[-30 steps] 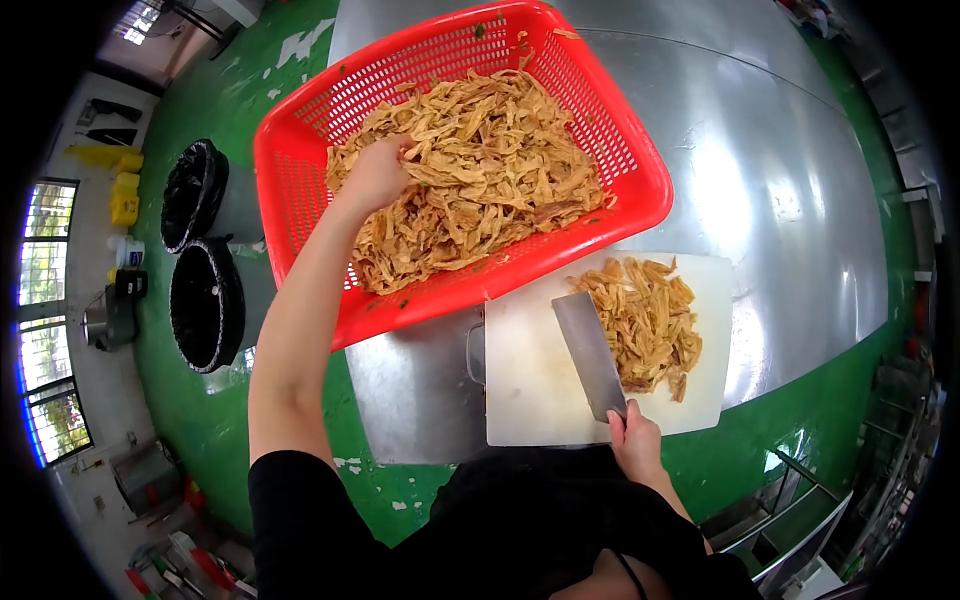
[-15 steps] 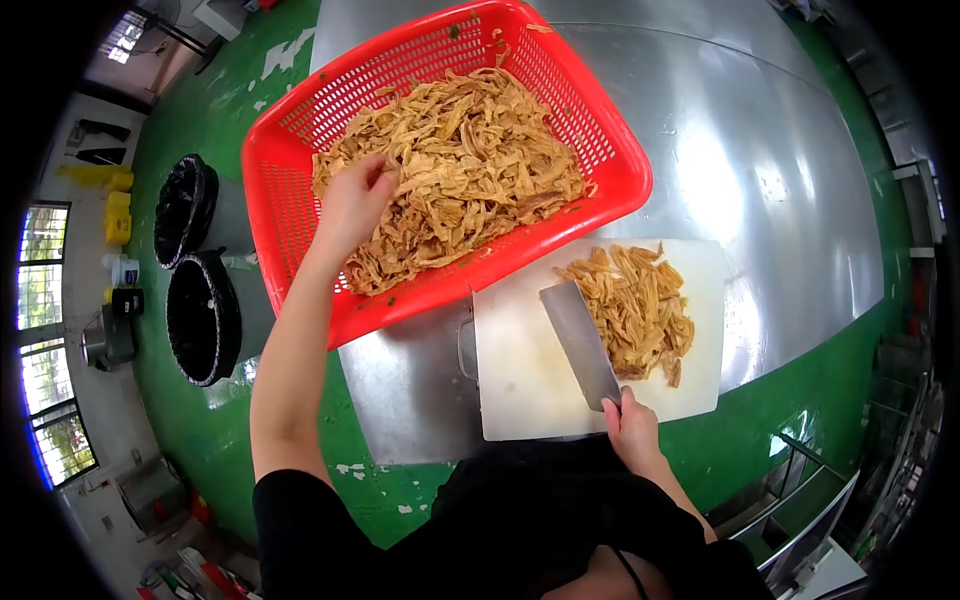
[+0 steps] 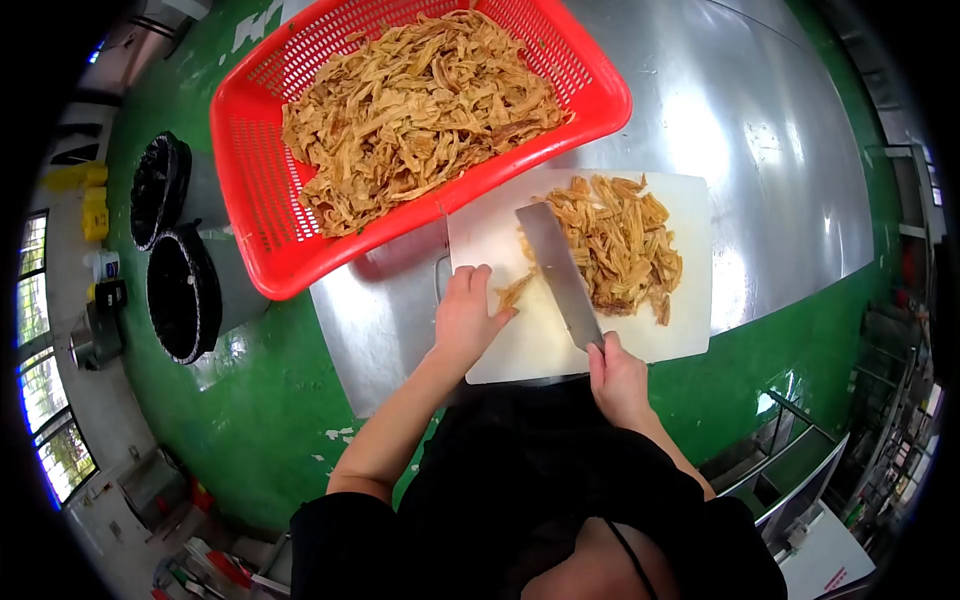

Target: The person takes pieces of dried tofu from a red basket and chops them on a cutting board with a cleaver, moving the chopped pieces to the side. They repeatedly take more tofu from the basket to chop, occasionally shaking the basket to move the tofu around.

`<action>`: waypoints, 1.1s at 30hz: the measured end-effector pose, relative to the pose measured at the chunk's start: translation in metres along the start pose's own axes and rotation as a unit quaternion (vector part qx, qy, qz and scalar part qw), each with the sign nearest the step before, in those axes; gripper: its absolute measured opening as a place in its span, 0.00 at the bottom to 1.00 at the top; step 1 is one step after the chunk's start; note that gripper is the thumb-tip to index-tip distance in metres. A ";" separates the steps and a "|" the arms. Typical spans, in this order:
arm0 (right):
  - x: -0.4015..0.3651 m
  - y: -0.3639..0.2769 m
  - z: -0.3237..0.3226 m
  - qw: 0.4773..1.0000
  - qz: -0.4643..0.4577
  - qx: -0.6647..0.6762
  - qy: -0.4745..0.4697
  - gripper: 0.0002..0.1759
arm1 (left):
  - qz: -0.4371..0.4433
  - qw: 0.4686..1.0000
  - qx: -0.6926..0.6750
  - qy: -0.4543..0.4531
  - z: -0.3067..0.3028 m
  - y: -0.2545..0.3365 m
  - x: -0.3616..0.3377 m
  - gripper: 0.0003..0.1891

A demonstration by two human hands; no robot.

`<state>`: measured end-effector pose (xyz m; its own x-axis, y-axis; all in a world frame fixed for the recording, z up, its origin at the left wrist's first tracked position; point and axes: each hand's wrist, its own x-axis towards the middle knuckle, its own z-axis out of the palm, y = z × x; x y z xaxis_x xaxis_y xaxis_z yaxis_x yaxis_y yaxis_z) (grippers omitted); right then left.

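My right hand [image 3: 619, 381] grips the handle of a cleaver [image 3: 561, 274], its wide blade resting across the cutting board. To the right of the blade lies a pile of brown, wrinkled food strips [image 3: 625, 250], possibly bean curd sticks. At the left part of the white cutting board [image 3: 500, 355], my left hand [image 3: 468, 314] has its thumb and fingers apart. A small food strip [image 3: 515, 290] lies between the thumb and fingertips, close to the thumb. More of the same strips [image 3: 420, 110] heap up in a red plastic basket [image 3: 440, 205] beyond the board.
Basket and board rest on a shiny metal table [image 3: 770, 170]. Two black-lined bins [image 3: 183, 295] stand on the green floor [image 3: 260, 420] to the left. A metal rack [image 3: 800, 460] is at the lower right.
My left hand has left the basket and come down to the left part of the board, where a small strip now shows. The cleaver stays in my right hand. The view has shifted.
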<state>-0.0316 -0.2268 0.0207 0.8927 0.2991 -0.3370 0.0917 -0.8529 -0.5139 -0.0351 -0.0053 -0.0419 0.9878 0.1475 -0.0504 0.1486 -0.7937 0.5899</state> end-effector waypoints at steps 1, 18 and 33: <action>-0.001 -0.004 0.000 1.000 -0.009 -0.007 -0.011 0.09 | -0.026 0.999 -0.016 -0.016 -0.001 -0.001 -0.003 0.24; -0.007 0.021 0.005 0.997 -0.077 0.012 -0.014 0.09 | 0.161 0.951 -0.156 0.214 -0.117 0.011 0.016 0.18; 0.008 0.018 0.026 0.995 -0.026 -0.098 0.006 0.12 | -0.185 0.953 0.217 -0.098 -0.133 -0.156 0.151 0.38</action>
<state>-0.0339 -0.2287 -0.0114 0.8897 0.3408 -0.3038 0.2210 -0.9037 -0.3666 0.0846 0.2189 -0.0346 0.8472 0.3856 -0.3654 0.4522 -0.8845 0.1150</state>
